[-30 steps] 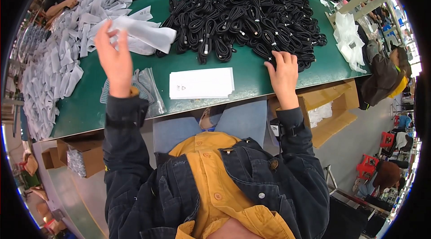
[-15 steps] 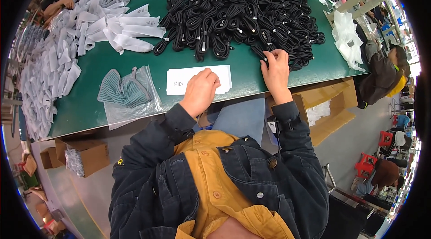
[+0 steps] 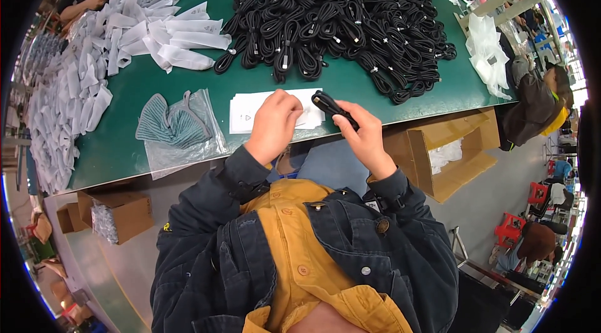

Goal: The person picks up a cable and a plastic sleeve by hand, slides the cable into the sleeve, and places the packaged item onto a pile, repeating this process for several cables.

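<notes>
My right hand (image 3: 365,137) is closed round a bundled black cable (image 3: 332,107), held above the table's near edge. The cable's far end reaches over the right end of a stack of flat white pouches (image 3: 245,112). Over that stack is my left hand (image 3: 273,124), its fingers curled and pinched at the top pouch; the fingertips are partly hidden. Beyond my hands lies a large heap of bundled black cables (image 3: 338,20).
White filled pouches (image 3: 181,40) are piled along the left. A green ribbed cloth (image 3: 170,125) lies on a clear plastic bag (image 3: 210,145). Crumpled white plastic (image 3: 486,51) is at the right edge. Cardboard boxes (image 3: 421,161) stand below the green table (image 3: 119,151). Another person's hands (image 3: 94,3) show far left.
My right hand has come away from the heap, drawing a bundled black cable back and left toward the pouches. My left hand has shifted slightly left, and the top pouches have moved a little.
</notes>
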Available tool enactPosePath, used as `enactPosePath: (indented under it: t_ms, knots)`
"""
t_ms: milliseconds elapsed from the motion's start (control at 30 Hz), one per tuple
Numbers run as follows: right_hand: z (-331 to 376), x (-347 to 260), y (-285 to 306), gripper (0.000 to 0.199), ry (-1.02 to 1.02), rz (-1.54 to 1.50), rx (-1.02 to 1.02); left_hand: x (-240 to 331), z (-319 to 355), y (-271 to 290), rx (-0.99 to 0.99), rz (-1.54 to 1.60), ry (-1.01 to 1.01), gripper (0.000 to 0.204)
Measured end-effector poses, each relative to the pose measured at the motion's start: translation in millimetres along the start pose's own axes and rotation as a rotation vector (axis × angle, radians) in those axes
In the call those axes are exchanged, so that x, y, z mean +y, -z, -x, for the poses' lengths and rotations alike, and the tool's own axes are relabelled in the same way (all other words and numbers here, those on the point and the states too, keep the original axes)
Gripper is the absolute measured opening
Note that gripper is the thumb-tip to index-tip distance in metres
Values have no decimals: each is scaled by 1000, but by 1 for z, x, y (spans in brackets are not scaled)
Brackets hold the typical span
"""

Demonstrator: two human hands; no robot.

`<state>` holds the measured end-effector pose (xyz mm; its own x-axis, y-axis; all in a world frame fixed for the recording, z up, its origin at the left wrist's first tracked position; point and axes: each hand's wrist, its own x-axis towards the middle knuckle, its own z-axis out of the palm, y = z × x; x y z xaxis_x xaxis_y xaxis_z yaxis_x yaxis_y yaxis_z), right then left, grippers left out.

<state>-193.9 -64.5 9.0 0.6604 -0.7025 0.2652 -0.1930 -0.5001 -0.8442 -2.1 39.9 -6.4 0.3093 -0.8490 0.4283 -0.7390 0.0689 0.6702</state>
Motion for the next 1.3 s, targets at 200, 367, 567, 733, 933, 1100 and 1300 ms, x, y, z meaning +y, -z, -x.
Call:
enactPosePath:
  t_ms: [200,367,567,733,933,1100,1300]
  knots:
    - [-1,-1,-3,29,132,124,41,-2,4,3,-132,-32,40,11]
    - [0,-2,-3,35,311,301,32,-6,3,6,-126,331,329,12]
    - [-6,-6,1,36,527,466,-13,3,2,12,-84,324,328,11]
    - [-4,0,-2,38,276,227,-144,18,0,19,-151,235,-7,11]
    - [-2,-3,-10,25,-13,-148,-150,28,-2,26,-135,230,-39,11]
    - [-12,-31,-13,20,332,-103,-57,30,-11,40,-109,308,45,8]
    - [-23,-34,1,23,315,-164,127,18,-36,81,-65,935,431,10]
